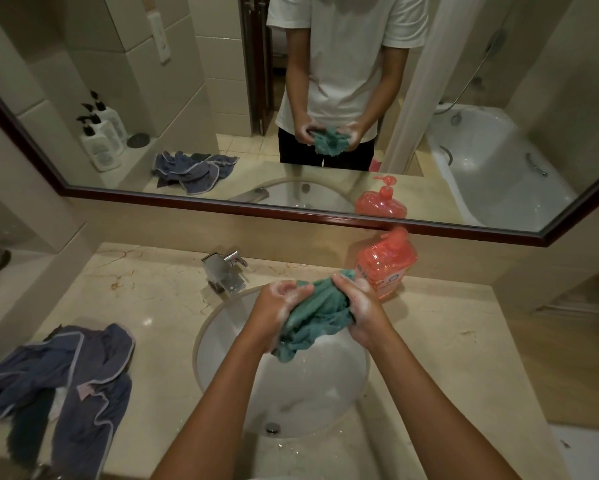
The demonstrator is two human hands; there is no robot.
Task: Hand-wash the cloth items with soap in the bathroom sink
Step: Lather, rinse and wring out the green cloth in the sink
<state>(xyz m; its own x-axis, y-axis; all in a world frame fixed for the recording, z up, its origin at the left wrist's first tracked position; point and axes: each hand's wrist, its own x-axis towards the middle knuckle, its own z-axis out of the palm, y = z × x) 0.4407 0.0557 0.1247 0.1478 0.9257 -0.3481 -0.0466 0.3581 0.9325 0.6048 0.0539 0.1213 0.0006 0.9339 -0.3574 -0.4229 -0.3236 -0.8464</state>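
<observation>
Currently mid-scrub: both hands are over the sink (222,327), working a green cloth (312,317) bunched between them. Left hand (280,306) has its grip closed around the cloth's left end, suds visible on the knuckles; right hand (360,306) has its grip closed around the right end, also soapy. Cloth is held above the basin rather than resting in it, lower edge hanging toward the bowl, probably so drips and foam land in the sink and not on the table (447,341). Two-ended hold looks set up for rubbing or wringing fabric against itself. Pink soap bottle (388,268) stands on the table just behind-right of the sink, close to the right hand, within easy reach for another pump. Faucet (225,271) sits at the sink's back-left rim; can't tell if water is running. Blue cloth items (73,382) lie crumpled on the table well to the left of the sink, apart from the wet zone; my read is that they're queued and not yet washed, so the task is only partway done. Foam patches sit low in the basin near the drain (273,427).
</observation>
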